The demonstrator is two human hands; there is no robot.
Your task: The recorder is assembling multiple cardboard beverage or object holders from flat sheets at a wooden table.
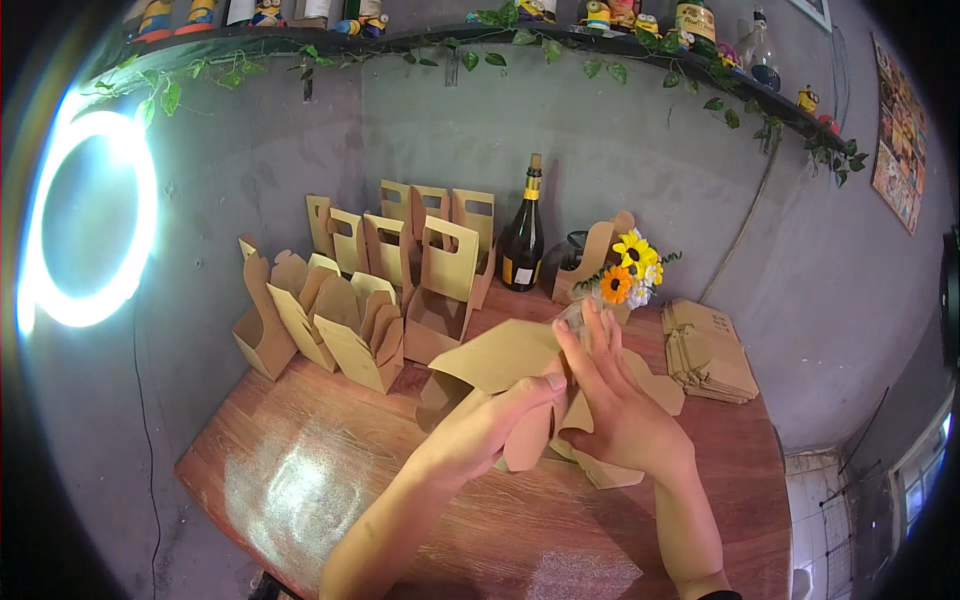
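Over the middle of the table, my left hand [488, 425] grips a partly folded brown cardboard carton [505, 355], its thumb along the near side and the other fingers hidden behind the board. One broad panel of the carton sticks out to the left and a rounded flap hangs below. My right hand [625, 415] lies against the carton's right side with its fingers stretched out, pointing away from me. Under and beside that hand lie brown flat cardboard pieces [603, 472]; which belong to the held carton I cannot tell.
Several folded cardboard carriers [447, 260] and open cartons [358, 340] stand at the back left of the wooden table [400, 530]. Behind are a dark bottle [522, 235], another carton [592, 260] and artificial flowers [635, 260]. A stack of flat cardboard [712, 350] lies right.
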